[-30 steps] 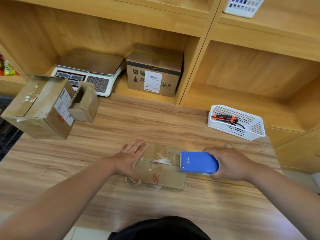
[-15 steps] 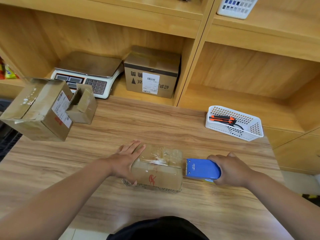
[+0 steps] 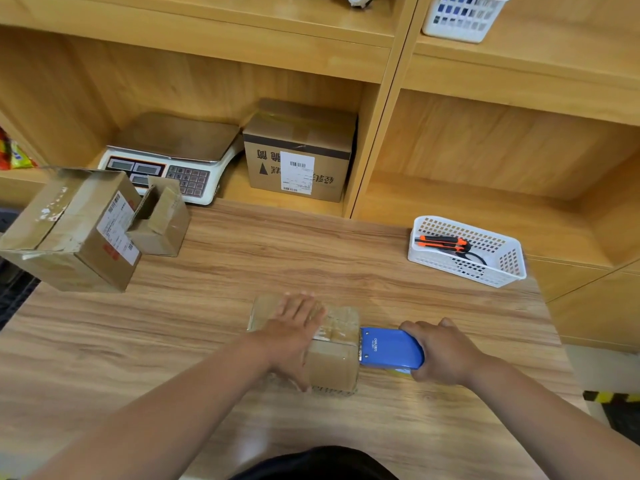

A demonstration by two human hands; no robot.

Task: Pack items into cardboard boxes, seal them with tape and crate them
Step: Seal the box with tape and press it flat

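Head view: the box [image 3: 332, 362] sits on the table [image 3: 311, 258] toward its front, long axis running 9 to 3 o'clock. The left hand [image 3: 294, 330] lies flat on the box top, fingers straight and close together, pointing to 1 o'clock. At the box's 3 o'clock the dispenser [image 3: 391, 348] touches its right end, toothed edge first. The right hand [image 3: 440, 355] wraps the dispenser's rear, fingers curled. Tearing the tape likely falls to this hand.

We get one view only: head cam, wide-angle, worn high, facing forward and down over table [image 3: 173, 306]. Close range: left hand [image 3: 294, 330] and right hand [image 3: 446, 355] sit lower centre, forearms enter from bottom edge. Shelf unit [image 3: 377, 143] fills upper half of frame, seen front-on.
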